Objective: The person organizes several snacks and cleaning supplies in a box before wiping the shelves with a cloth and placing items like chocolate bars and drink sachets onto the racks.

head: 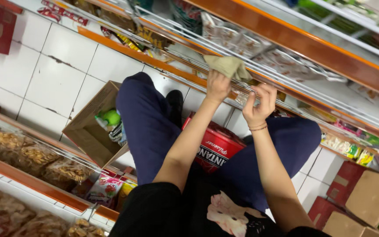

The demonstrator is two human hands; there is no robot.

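Observation:
My left hand (217, 85) presses a folded beige cloth (229, 66) against the front of a white wire shelf (286, 61) with an orange edge strip. Just to its right, my right hand (259, 103), with a thin bracelet at the wrist, curls its fingers over the same shelf's front edge. Clear packets of goods (237, 41) lie on the shelf behind the cloth. My legs in navy trousers (148, 127) stretch out below both arms.
A red printed box (216, 147) sits between my legs. An open cardboard box (84, 127) holding a green item stands on the white tiled floor (53, 83). Bagged snacks (36, 156) fill the shelf at lower left. More cardboard boxes (369, 195) stand at lower right.

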